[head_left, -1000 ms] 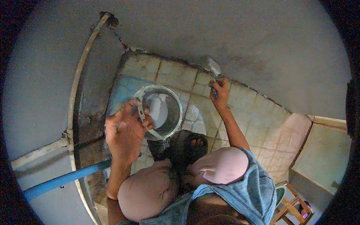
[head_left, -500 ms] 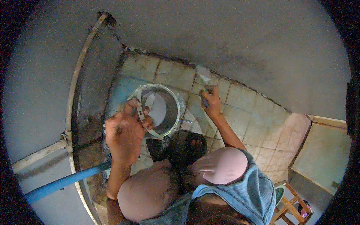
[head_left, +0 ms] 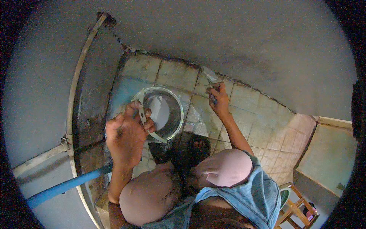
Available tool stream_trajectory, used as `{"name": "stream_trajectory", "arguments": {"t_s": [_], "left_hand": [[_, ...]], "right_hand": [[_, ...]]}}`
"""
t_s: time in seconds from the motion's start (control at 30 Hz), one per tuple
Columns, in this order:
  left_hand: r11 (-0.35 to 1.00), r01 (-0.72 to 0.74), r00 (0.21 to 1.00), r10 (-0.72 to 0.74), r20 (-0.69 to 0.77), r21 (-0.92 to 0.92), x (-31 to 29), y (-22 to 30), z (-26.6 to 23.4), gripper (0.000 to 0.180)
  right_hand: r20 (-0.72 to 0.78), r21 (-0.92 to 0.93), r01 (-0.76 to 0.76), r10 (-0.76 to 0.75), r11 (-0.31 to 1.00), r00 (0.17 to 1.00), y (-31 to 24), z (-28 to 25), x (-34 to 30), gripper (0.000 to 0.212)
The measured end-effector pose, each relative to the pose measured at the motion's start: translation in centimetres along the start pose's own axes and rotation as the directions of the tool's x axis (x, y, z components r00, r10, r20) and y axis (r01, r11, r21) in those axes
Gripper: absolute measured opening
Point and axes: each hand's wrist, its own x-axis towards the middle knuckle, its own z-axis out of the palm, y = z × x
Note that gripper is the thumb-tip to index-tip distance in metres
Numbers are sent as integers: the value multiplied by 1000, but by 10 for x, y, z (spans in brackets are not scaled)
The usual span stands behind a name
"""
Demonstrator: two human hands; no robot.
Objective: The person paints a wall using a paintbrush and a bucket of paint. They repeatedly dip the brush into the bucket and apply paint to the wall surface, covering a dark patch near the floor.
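Observation:
My left hand point(head_left: 127, 131) is closed around the pale strap-like handle point(head_left: 155, 136) of a round bucket point(head_left: 180, 114). The bucket stands on the tiles in front of my feet, with something white inside. In my right hand point(head_left: 220, 100) is a small blue-handled tool point(head_left: 210, 74) with a flat, pale, widening head. Its far end is at the line where the floor meets the grey wall point(head_left: 244, 42). Whether that head is bristle or blade I cannot make out. My fingers wrap round the handle and hide most of it.
Stained tiles point(head_left: 244, 110) cover the floor. A pale pipe point(head_left: 75, 82) climbs the left wall, and a blue pipe point(head_left: 68, 189) runs beside my left forearm. A wooden stool point(head_left: 295, 208) stands at the lower right, below a pale panel point(head_left: 328, 154).
My right hand has shifted slightly right and toward me, and the tool has tilted, showing more of its pale head. My left hand stays on the bucket handle.

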Motion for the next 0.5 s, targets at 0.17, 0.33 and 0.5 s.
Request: {"name": "stream_trajectory", "arguments": {"t_s": [0.17,0.33,0.5], "left_hand": [[1000,4,1000,-4,2,11,-3,1,-2,49],[1000,-19,1000,19,3,17,-5,-1,-13,60],[1000,-10,1000,10,27,-6,-5,1,-13,64]], "right_hand": [[-104,-201,303,-328,932,939,7,-36,31,32],[-223,785,-162,517,598,826,-7,-35,-6,30],[-261,94,-29,53,995,964,56,0,-28,44]]}}
